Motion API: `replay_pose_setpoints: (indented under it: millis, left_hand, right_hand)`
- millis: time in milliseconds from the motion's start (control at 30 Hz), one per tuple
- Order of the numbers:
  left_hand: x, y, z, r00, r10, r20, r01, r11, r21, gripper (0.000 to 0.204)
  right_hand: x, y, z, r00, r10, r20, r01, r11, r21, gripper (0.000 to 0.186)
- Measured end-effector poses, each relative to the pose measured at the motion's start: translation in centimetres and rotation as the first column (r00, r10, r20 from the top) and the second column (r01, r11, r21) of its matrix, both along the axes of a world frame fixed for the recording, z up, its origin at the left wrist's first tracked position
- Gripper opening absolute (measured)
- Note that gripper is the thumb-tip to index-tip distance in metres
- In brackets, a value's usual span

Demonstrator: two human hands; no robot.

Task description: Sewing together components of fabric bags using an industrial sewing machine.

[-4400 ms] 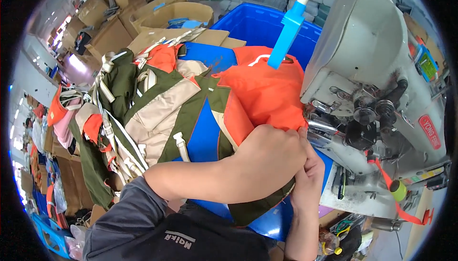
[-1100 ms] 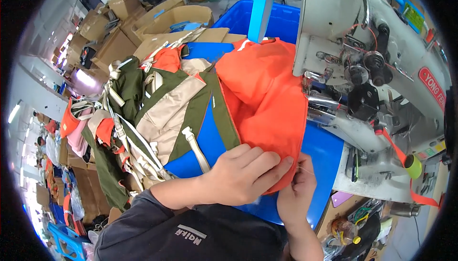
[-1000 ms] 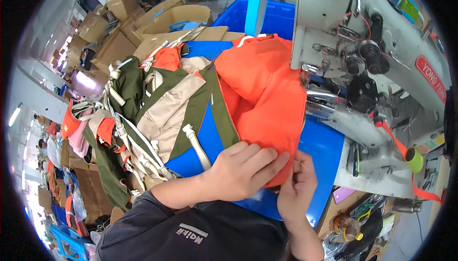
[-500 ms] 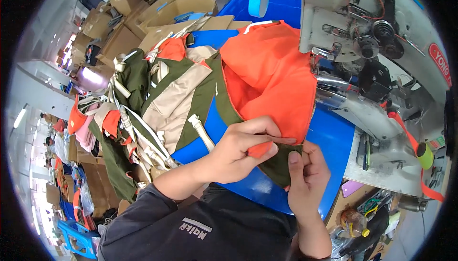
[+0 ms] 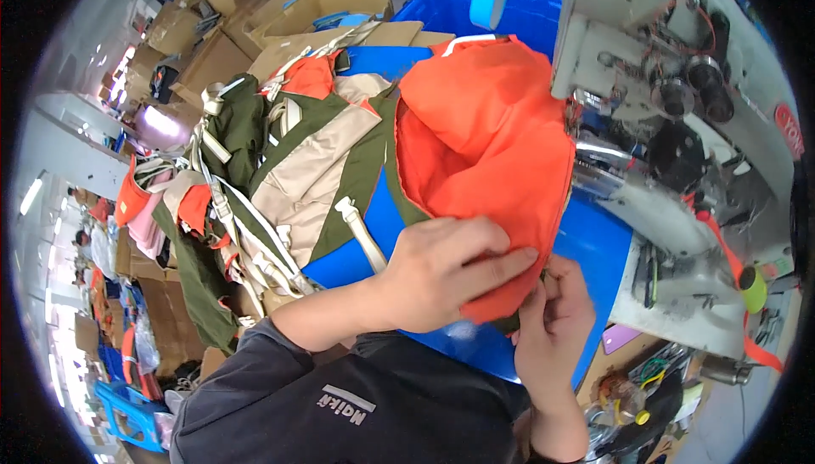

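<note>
A large orange fabric panel (image 5: 492, 150), joined to olive-green cloth, drapes across a blue work surface (image 5: 607, 252) beside a sewing machine (image 5: 645, 116). My left hand (image 5: 454, 273) is closed on the panel's lower part, its fingers lying over the orange cloth and its thumb out of sight. At the panel's lower right edge, my right hand (image 5: 556, 320) pinches the cloth between thumb and fingers. Only a sliver of olive green shows under the orange between the hands. The panel's right edge lies against the metal parts of the machine.
Left of the panel lies a heap of olive and beige sewn pieces (image 5: 314, 184) with cream straps and buckles. Behind stand a blue bin (image 5: 433, 1) and cardboard boxes (image 5: 340, 5). An orange ribbon (image 5: 726, 252) hangs at right, above a plastic bottle (image 5: 628, 400). A blue stool (image 5: 127, 413) stands lower left.
The orange cloth now hangs down over the olive corner that showed between my hands. My left hand has moved slightly right and flattened over it. The view has shifted a little.
</note>
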State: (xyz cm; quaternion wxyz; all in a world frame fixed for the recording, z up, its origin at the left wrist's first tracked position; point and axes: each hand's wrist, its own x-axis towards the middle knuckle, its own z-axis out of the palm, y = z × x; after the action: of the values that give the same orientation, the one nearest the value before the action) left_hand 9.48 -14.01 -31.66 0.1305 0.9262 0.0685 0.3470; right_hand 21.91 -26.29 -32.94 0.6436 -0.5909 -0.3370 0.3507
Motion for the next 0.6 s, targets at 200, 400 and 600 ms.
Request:
replay_pose_setpoints:
  millis: [200,400,600]
  left_hand:
    - [0.4,-0.5,0.1,0.997,0.071,0.025,-0.075,0.976,0.203,0.044]
    - [0.6,0.0,-0.5,0.998,0.060,0.022,-0.064,0.958,0.280,0.042]
    - [1.2,-0.3,-1.1,0.999,0.038,-0.018,-0.027,0.918,0.397,0.039]
  right_hand:
    - [2.3,1.2,0.0,0.971,-0.007,0.238,0.001,1.000,0.028,0.020]
    - [2.8,4.3,0.5,0.992,-0.058,0.110,0.055,0.998,0.028,0.020]
    - [2.1,3.5,-0.9,0.996,-0.086,0.006,0.085,0.991,0.100,0.018]
